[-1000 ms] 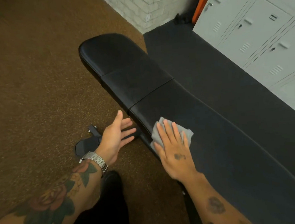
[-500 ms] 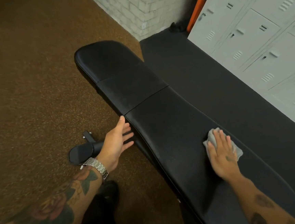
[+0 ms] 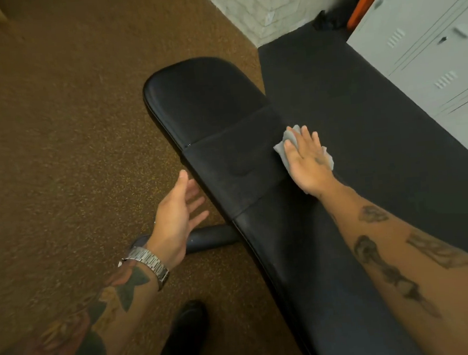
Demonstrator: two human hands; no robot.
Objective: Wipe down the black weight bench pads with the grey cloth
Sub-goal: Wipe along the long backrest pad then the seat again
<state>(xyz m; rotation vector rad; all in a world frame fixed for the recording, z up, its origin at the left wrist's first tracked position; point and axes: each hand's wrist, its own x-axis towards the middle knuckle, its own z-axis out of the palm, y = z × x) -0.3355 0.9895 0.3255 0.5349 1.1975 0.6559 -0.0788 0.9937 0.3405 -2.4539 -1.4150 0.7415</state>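
Note:
The black weight bench (image 3: 304,256) runs from the lower right up to a rounded seat pad (image 3: 200,101) at centre. Between the two pads lies a matte black band (image 3: 234,166). My right hand (image 3: 308,162) lies flat on the grey cloth (image 3: 284,147), pressing it onto the right edge of that band. The cloth shows only around my fingers and palm. My left hand (image 3: 178,213) hovers with fingers spread beside the bench's left edge, holding nothing. A metal watch is on my left wrist.
Brown speckled carpet (image 3: 68,135) covers the floor to the left. A dark rubber mat (image 3: 362,109) lies to the right, bordered by grey lockers (image 3: 428,47) and a white brick wall (image 3: 268,1). A black frame foot (image 3: 209,237) juts out under the bench. My dark shoe (image 3: 188,317) is below.
My right hand slid the cloth from the long pad's left edge across to its right side, then up along the bench to the band near the seat pad. My left hand stayed beside the bench.

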